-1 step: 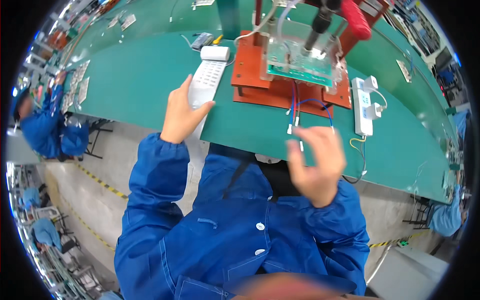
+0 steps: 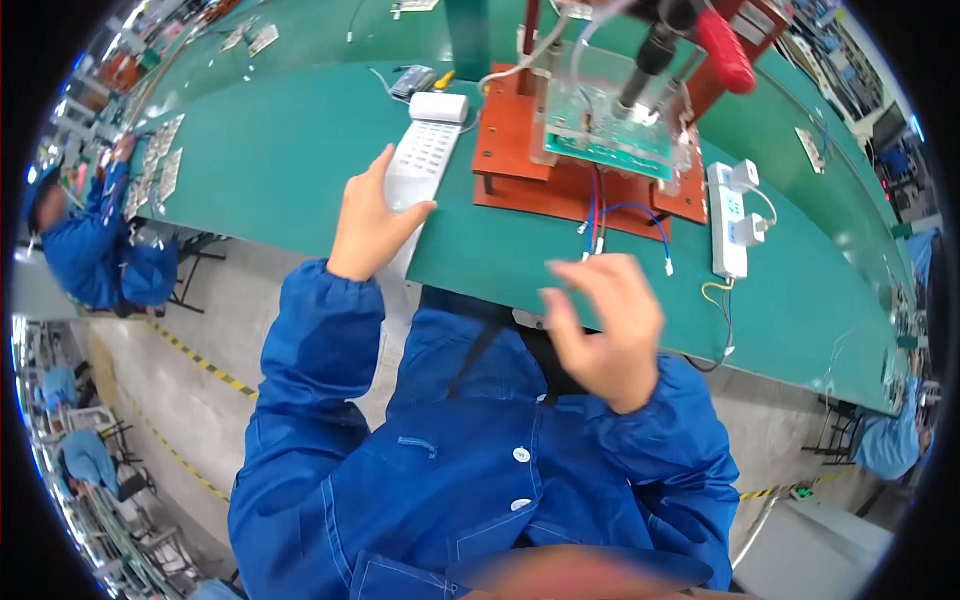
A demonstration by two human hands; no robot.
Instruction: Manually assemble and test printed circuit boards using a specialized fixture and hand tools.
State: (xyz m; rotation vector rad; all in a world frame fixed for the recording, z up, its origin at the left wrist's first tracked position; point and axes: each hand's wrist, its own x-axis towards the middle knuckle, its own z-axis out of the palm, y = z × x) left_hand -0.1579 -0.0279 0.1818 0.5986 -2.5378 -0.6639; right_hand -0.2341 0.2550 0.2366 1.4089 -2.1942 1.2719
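Observation:
A white strip of printed labels runs from its roll down over the front edge of the green bench. My left hand lies at the strip's left side, thumb spread away from the fingers. In front of the bench edge hovers my right hand, thumb and forefinger apart with nothing visible between them. Just beyond it, blue, red and dark wires with white end connectors hang out from a red-brown test fixture. The fixture carries a green circuit board under a clear plate.
A white power strip with plugged-in adapters stands right of the fixture. A red-gripped lever rises above the board. Behind the label roll lies a small grey device. At far left another person in blue sits beside boards.
My right hand has drawn a little to the left, thumb and forefinger still apart. My left hand stays beside the label strip. The whole view has shifted slightly.

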